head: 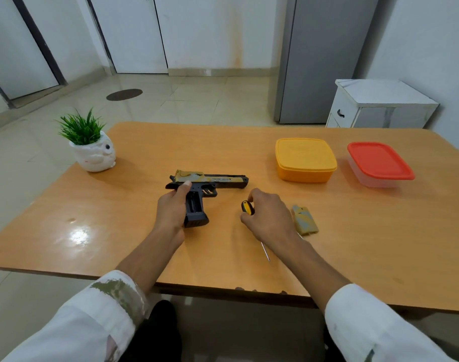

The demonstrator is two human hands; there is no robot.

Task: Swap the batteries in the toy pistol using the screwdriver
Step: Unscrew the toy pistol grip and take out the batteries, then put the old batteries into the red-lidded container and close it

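Observation:
The black and yellow toy pistol (212,181) lies on its side at the middle of the wooden table (144,158), barrel pointing right. Its grip panel is off, so the dark battery compartment in the grip shows. My left hand (172,207) holds the grip from the left, thumb on the rear of the slide. My right hand (268,214) is closed over the screwdriver (248,207); the yellow and black handle sticks out at the fingers and the metal shaft points toward me under the wrist. The removed grip cover (304,220) lies just right of my right hand.
A yellow lidded box (305,159) and a clear box with a red lid (380,163) stand at the back right of the table. A white owl-shaped pot with a green plant (92,150) stands at the back left. A white cabinet (374,105) stands beyond the table.

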